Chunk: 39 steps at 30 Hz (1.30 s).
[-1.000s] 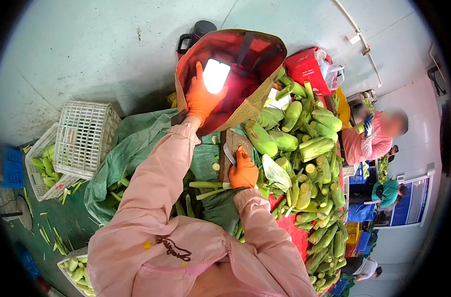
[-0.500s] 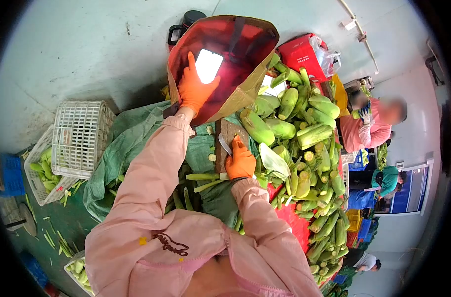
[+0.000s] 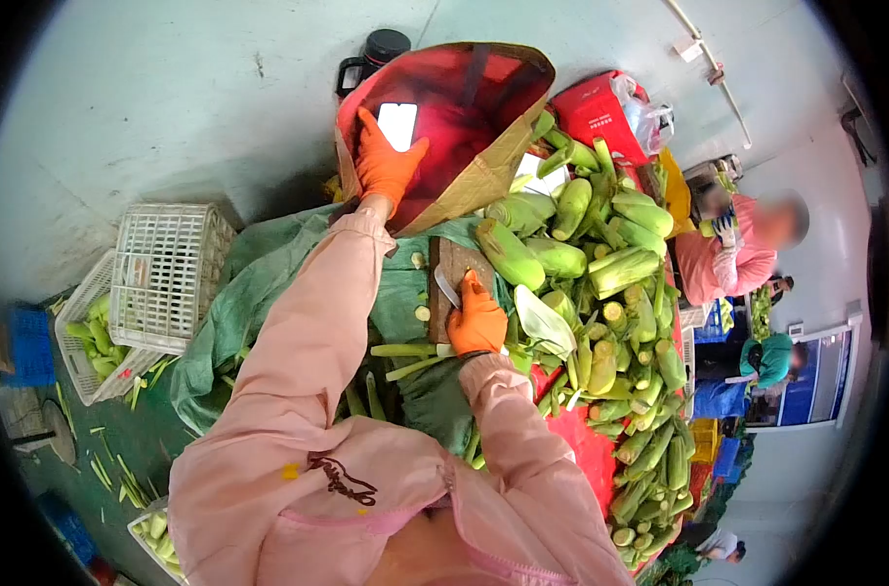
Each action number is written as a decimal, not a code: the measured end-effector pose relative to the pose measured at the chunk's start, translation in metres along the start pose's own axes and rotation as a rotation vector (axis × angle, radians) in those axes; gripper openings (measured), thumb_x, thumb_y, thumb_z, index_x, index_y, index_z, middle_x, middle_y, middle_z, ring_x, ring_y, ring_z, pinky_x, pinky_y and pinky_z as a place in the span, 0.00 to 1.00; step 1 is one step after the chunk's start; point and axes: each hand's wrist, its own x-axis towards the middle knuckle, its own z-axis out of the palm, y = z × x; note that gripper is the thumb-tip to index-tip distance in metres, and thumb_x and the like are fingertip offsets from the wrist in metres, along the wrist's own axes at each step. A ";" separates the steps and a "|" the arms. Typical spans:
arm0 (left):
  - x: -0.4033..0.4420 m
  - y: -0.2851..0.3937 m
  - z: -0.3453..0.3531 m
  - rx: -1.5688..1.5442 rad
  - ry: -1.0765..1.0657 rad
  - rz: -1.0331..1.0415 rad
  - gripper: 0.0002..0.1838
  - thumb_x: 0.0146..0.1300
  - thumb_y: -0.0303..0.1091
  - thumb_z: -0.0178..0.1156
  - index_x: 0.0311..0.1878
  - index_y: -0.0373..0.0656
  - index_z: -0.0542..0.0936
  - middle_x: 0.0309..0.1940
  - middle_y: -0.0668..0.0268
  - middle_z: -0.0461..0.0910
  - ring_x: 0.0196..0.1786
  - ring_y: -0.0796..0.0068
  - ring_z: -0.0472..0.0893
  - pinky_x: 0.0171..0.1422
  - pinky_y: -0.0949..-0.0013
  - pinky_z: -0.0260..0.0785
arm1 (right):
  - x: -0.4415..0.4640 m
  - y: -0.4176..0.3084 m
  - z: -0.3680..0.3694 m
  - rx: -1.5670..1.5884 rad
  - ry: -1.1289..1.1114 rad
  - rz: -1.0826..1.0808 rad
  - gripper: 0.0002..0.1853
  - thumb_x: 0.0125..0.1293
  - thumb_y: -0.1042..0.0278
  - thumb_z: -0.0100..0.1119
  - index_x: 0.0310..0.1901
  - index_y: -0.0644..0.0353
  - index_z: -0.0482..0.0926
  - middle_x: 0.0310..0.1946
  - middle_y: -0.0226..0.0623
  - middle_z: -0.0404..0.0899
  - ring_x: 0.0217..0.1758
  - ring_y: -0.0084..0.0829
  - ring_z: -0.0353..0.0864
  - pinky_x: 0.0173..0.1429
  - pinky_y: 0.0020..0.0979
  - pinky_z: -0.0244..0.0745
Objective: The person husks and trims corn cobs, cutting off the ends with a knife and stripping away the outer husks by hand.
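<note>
Inside a large bag (image 3: pixel 508 161) with a red lining, my left hand (image 3: pixel 386 168) in an orange glove grips a phone (image 3: pixel 397 126) whose screen glows white. My right hand (image 3: pixel 477 320), also orange-gloved, is closed around a knife (image 3: pixel 447 290); its curved blade points away from me over a wooden cutting board (image 3: pixel 453 262). Corn ears in green husks (image 3: pixel 508 252) lie heaped right beside my right hand. Cut stalks (image 3: pixel 405 351) stick out to the left of that wrist, and small cut slices (image 3: pixel 422 313) rest on green cloth (image 3: pixel 391 298) by the board.
White crates (image 3: pixel 168 278) stand at left, one holding green corn pieces. A dark lidded jug (image 3: pixel 384 47) is behind the bag, with a red box (image 3: pixel 596 117) to its right. A co-worker in pink (image 3: pixel 723 256) stands beyond the heap; others are further back. Scraps litter the floor (image 3: pixel 161 449).
My left hand and the phone have shifted slightly left inside the bag, and the phone now sits more upright in view. The right hand keeps its knife in nearly the same place.
</note>
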 end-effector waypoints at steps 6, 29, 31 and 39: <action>-0.023 0.013 -0.033 -0.099 -0.160 0.236 0.41 0.59 0.49 0.60 0.71 0.36 0.62 0.66 0.44 0.68 0.65 0.45 0.71 0.68 0.53 0.64 | 0.006 -0.003 -0.014 0.054 -0.119 0.046 0.35 0.54 0.64 0.60 0.67 0.51 0.64 0.53 0.47 0.78 0.43 0.49 0.82 0.44 0.49 0.76; -0.492 -0.152 -0.427 0.009 0.002 -0.421 0.24 0.65 0.49 0.55 0.60 0.49 0.79 0.53 0.59 0.82 0.55 0.57 0.80 0.60 0.61 0.71 | 0.024 0.016 -0.068 1.021 0.036 0.389 0.29 0.66 0.50 0.54 0.66 0.54 0.72 0.64 0.38 0.74 0.65 0.48 0.74 0.65 0.54 0.68; -0.495 -0.114 -0.450 -0.189 0.003 -0.655 0.24 0.66 0.50 0.56 0.60 0.49 0.79 0.55 0.58 0.81 0.56 0.56 0.80 0.61 0.61 0.71 | 0.001 0.020 -0.114 1.424 -0.002 0.535 0.30 0.65 0.48 0.55 0.65 0.54 0.73 0.64 0.37 0.74 0.65 0.48 0.73 0.65 0.55 0.68; -0.410 -0.118 -0.348 -0.516 -0.563 -0.305 0.19 0.69 0.32 0.59 0.62 0.39 0.78 0.51 0.64 0.83 0.53 0.76 0.80 0.58 0.72 0.72 | -0.198 -0.039 -0.139 1.730 -0.219 0.128 0.27 0.74 0.48 0.45 0.62 0.60 0.76 0.33 0.34 0.86 0.18 0.17 0.65 0.23 0.20 0.62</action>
